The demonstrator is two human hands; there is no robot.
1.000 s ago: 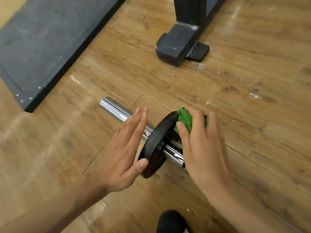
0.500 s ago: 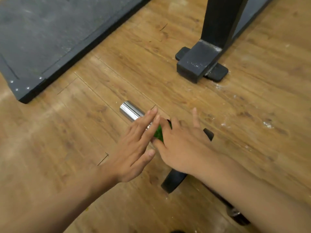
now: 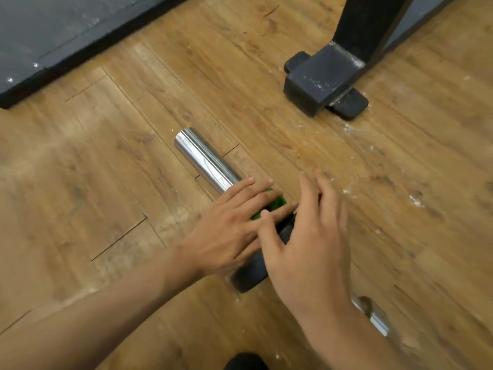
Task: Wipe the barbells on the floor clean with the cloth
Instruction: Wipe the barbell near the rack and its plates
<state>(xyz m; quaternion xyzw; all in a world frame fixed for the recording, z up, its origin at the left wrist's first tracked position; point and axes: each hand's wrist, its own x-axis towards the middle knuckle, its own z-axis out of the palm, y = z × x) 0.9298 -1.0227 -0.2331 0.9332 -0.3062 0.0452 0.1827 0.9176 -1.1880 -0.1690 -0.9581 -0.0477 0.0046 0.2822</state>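
Under the straight fingers of the left grip, the green cloth lies pressed on the barbell. Only a sliver of it shows between those fingers and the thumb of the right grip. Both grips are flat and spread, curled round nothing. The right one rests over the black weight plate and hides most of it. Beyond the left fingertips the chrome sleeve runs bare along the wooden floor. Well past the right grip stands a black rack foot, and far past the left lies a dark mat. Half a second ago the left fingers lay beside the cloth; now they cover it. The right grip, which pinched the cloth a second ago, now lies spread.
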